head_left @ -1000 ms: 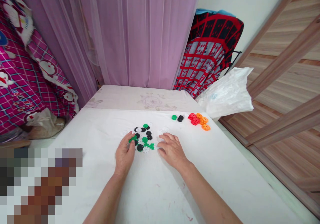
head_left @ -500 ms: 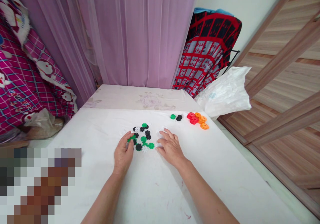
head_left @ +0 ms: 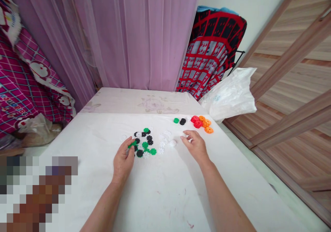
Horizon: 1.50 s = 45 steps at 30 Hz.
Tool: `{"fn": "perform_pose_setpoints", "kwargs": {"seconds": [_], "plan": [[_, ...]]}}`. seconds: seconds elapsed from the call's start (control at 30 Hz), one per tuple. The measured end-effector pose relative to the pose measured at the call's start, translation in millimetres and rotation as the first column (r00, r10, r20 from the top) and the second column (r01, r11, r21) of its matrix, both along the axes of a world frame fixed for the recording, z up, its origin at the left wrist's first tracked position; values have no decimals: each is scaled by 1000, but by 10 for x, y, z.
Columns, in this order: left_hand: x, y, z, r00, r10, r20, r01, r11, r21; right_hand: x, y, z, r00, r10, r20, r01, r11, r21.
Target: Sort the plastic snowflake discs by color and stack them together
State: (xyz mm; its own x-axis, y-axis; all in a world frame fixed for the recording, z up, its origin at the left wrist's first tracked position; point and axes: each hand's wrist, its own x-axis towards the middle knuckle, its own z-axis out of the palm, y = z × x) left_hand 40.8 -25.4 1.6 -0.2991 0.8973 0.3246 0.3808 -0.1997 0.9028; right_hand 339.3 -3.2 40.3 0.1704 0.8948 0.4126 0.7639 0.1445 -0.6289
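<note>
Viewed remotely, my left hand [head_left: 124, 158] curls at a green snowflake disc [head_left: 132, 144] edging the mixed pile [head_left: 145, 144]; white discs [head_left: 163, 144] lie rightward, nearer my half-curled right hand [head_left: 196, 147]. Whether either pinches, I cannot tell.

The person's left hand [head_left: 124, 160] curves around the left edge of a mixed cluster of green, black and white discs [head_left: 145, 144]. The right hand [head_left: 196, 146], fingers bent, is just right of some white discs [head_left: 163, 143]. Beyond, on the white cloth [head_left: 155, 187], lie green [head_left: 176, 120], black [head_left: 182, 121], red [head_left: 197, 122] and orange pieces [head_left: 207, 123], near a white plastic bag [head_left: 231, 95].
</note>
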Motion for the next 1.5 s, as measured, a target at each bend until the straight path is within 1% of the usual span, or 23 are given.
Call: {"fn": "perform_pose_setpoints", "kwargs": {"seconds": [0.07, 0.2, 0.33, 0.47, 0.67, 0.77, 0.87, 0.93, 1.03, 1.13, 1.2, 1.27, 1.37, 1.5], "plan": [[-4, 1, -6, 1000, 5, -3, -5, 1000, -3, 16, -2, -30, 999, 53, 2, -53, 996, -65], [-12, -1, -9, 1000, -4, -14, 4, 1000, -10, -121, -13, -57, 988, 142, 55, -131, 979, -158], [-6, -5, -8, 1000, 2, -17, -2, 1000, -5, -208, -4, -48, 977, 172, 126, -145, 969, -202], [-3, -2, -12, 999, 11, -38, -11, 1000, 5, -219, -2, -47, 960, 201, 194, -155, 961, -229], [-13, -2, 3, 999, 1, -51, -1, 1000, -4, -247, -6, -42, 943, 217, 250, -151, 954, -260], [-10, -9, 16, 999, -1, -39, 0, 1000, -15, -260, -19, -2, 933, 210, 291, -141, 960, -241], [-5, -12, 21, 1000, -2, -21, 2, 1000, -22, -312, -66, 105, 923, 210, 324, -145, 966, -215], [-4, -11, 19, 1000, -2, -21, 1, 1000, -16, -392, -120, 199, 915, 229, 332, -147, 956, -255], [-4, -8, 16, 1000, -2, -29, 1, 1000, -10, -569, -216, 311, 884, 275, 378, -116, 912, -393], [-2, -10, 17, 1000, 1, -20, -1, 1000, -22, -755, -292, 323, 825, 312, 471, -51, 872, -487], [-1, -12, 17, 1000, -3, -16, 3, 1000, -26, -852, -321, 283, 798, 314, 514, -13, 862, -507], [-3, -11, 13, 1000, -8, -20, 7, 1000, -25, -920, -335, 235, 794, 303, 528, 11, 860, -510], [-12, -2, -3, 999, -12, -38, 11, 1000, -16, -981, -342, 186, 803, 287, 523, 31, 855, -517], [-19, 9, -17, 999, -13, -40, 13, 1000, -11, -1010, -343, 173, 828, 277, 487, 45, 834, -550]]}}
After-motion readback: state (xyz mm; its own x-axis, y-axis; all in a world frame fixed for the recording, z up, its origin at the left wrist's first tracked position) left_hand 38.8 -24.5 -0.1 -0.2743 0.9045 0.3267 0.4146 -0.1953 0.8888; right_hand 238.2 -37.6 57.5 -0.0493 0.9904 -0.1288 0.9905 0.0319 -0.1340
